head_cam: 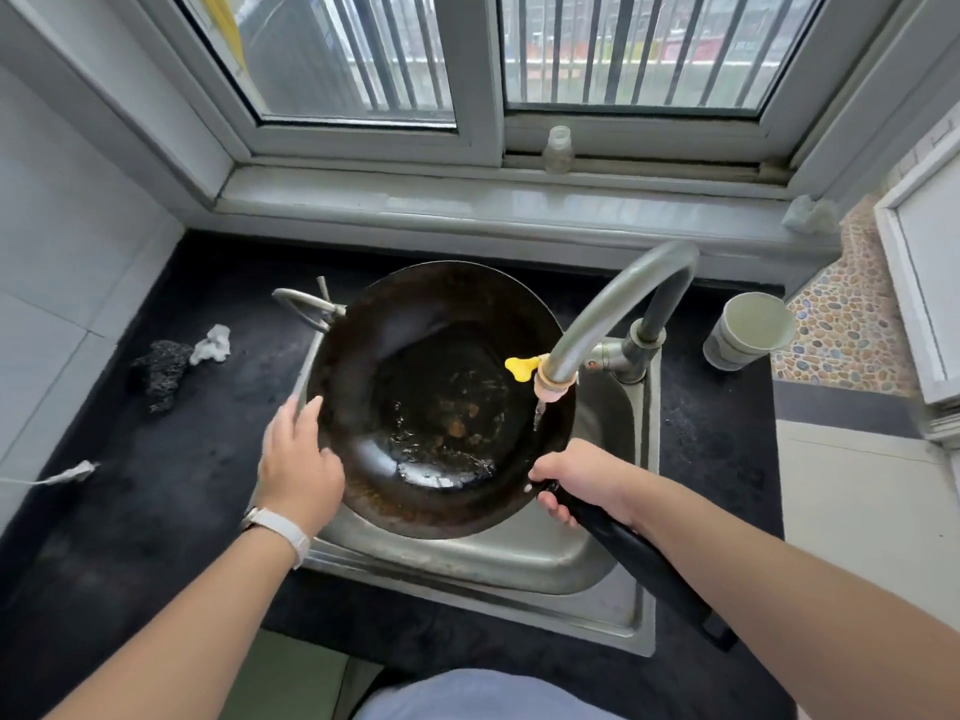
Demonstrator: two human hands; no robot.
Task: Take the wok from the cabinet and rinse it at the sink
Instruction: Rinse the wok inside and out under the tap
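A dark, stained wok (441, 356) is held over the steel sink (519, 563), tilted toward me, with a little water pooled near its lower wall. My right hand (582, 480) grips the wok's long black handle (639, 563) close to the bowl. My left hand (298, 454) is laid on the wok's left rim, fingers curled over the edge. The curved grey faucet (623, 298) arches from the right. Its spout, with a yellow tab (522, 367), hangs above the wok's right side and lets a thin stream of water fall.
A black countertop (156, 511) surrounds the sink. On its left lie a steel-wool scrubber (161, 366) and a crumpled white rag (213, 345). A paper cup (748, 330) stands at the right. A small bottle (558, 148) sits on the window sill behind.
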